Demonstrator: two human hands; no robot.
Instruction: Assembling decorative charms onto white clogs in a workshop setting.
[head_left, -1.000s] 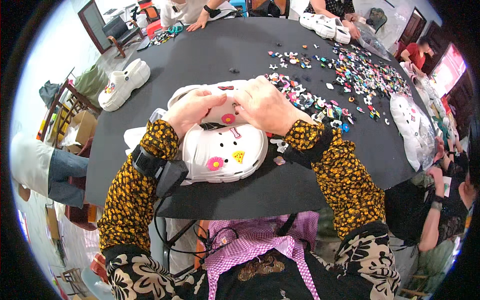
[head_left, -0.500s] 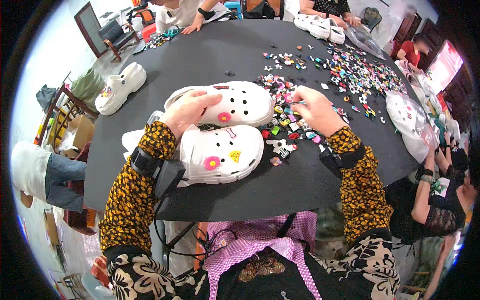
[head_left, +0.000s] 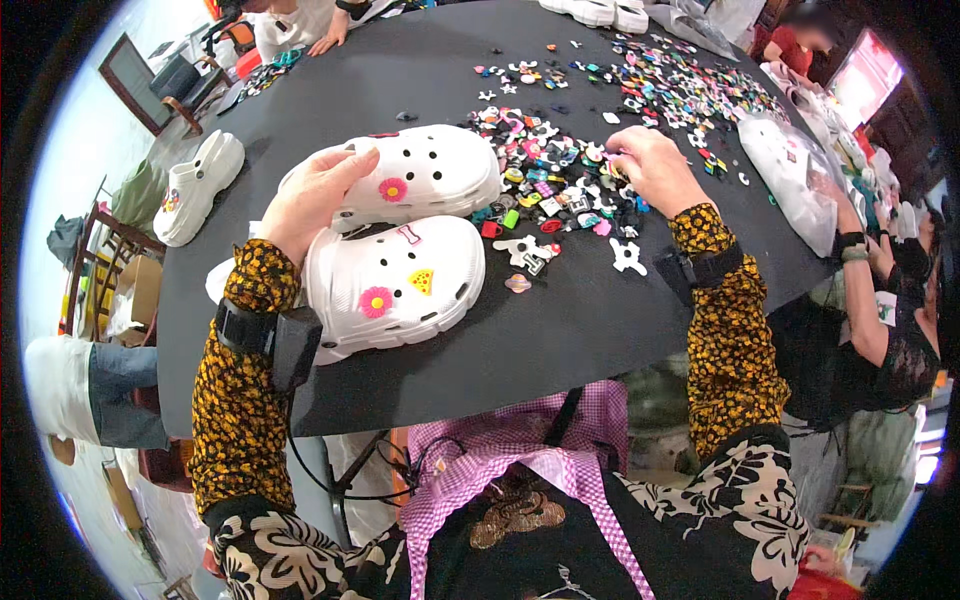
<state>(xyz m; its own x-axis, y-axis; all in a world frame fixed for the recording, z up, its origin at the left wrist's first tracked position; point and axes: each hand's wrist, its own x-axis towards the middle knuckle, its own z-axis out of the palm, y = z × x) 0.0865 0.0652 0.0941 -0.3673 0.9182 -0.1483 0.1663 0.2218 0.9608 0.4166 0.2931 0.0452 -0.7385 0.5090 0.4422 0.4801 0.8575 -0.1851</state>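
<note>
My left hand [head_left: 312, 200] grips the far white clog [head_left: 455, 165] around its opening, thumb on top. That clog carries a pink flower charm [head_left: 392, 190] and a dark red charm, partly seen, at its far side. In front of it lies the near white clog [head_left: 450, 255], with a pink flower charm [head_left: 376, 302], a pizza slice charm [head_left: 421, 282] and a bone-shaped charm [head_left: 409, 235]. Over the pile of colourful charms [head_left: 545, 165], my right hand [head_left: 657, 172] has its fingers pinched together; what is between them is too small to make out.
More loose charms [head_left: 680, 95] spread across the far right of the dark table [head_left: 560, 340]. Another decorated white clog [head_left: 205, 185] stands at the left edge. A bagged white clog [head_left: 785, 170] lies at the right, near another person's hand [head_left: 825, 190]. White clogs [head_left: 595, 12] stand at the far edge.
The view has swung so that the table's things sit further left. My right hand has shifted right and away across the charm pile. My left hand keeps its hold on the far clog.
</note>
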